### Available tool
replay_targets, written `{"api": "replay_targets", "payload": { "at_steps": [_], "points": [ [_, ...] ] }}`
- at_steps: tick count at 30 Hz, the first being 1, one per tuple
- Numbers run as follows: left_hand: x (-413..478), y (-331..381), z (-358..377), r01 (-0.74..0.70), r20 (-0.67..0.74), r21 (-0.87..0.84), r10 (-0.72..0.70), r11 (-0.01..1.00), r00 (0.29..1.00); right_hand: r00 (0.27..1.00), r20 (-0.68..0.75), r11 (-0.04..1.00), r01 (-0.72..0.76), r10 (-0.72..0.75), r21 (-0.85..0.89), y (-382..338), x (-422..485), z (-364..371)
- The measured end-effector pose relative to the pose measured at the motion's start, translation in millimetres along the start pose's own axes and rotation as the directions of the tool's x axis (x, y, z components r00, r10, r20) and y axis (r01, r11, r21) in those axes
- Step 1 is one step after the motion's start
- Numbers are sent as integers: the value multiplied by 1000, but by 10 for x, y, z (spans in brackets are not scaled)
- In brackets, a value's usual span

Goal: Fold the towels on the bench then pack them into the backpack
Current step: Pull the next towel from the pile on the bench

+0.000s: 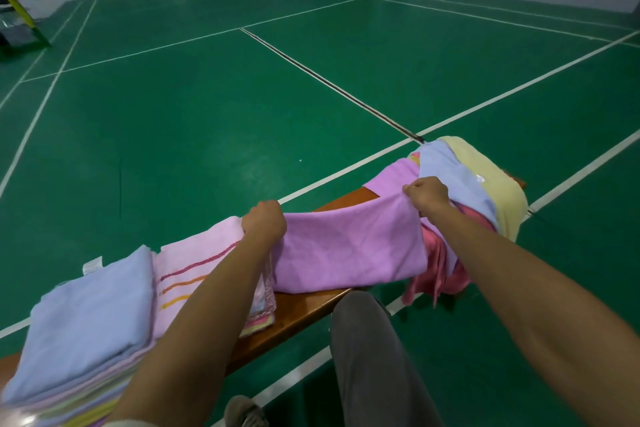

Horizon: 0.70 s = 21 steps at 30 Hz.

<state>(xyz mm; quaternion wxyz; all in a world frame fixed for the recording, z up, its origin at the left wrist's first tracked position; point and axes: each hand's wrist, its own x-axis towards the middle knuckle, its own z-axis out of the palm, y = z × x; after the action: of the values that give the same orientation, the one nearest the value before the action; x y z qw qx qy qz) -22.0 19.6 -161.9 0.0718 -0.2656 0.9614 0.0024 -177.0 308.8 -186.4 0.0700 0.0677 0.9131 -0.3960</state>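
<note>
Across the middle of the table [298, 308] a purple towel [349, 250] is stretched between both hands, its far edge lifted and its lower part draped over the near edge — held taut like this, I judge, so the cloth hangs flat and a fold can be laid square. The left hand [264, 220] grips one upper corner with curled fingers; the right hand [426, 195] pinches the other corner. Toward the table's left end sits a stack of folded towels [86, 315], a blue one on top and a pink striped one beside it, kept apart from the work still to do. At the right end lies the unfolded heap [478, 191] — blue, yellow and pink cloth tumbled together, touching the purple towel. A small white tag [92, 265] sticks out of the blue folded towel, but any writing on it is too small to read. No backpack is in view.
</note>
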Motion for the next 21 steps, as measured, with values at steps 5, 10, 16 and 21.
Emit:
{"api": "replay_targets", "payload": {
  "at_steps": [5,10,16,21],
  "points": [
    [186,95,229,1,63,97,-7,995,998,999,-18,999,41,-42,-32,198,174,272],
    [357,95,379,45,37,123,-50,991,998,999,-25,999,44,-44,-10,269,325,390],
    [420,116,648,45,21,31,-46,999,999,998,41,961,52,-42,-272,359,220,472],
    [237,371,953,-367,-49,-160,364,916,930,995,101,920,26,15,-391,373,24,584]
  ]
}}
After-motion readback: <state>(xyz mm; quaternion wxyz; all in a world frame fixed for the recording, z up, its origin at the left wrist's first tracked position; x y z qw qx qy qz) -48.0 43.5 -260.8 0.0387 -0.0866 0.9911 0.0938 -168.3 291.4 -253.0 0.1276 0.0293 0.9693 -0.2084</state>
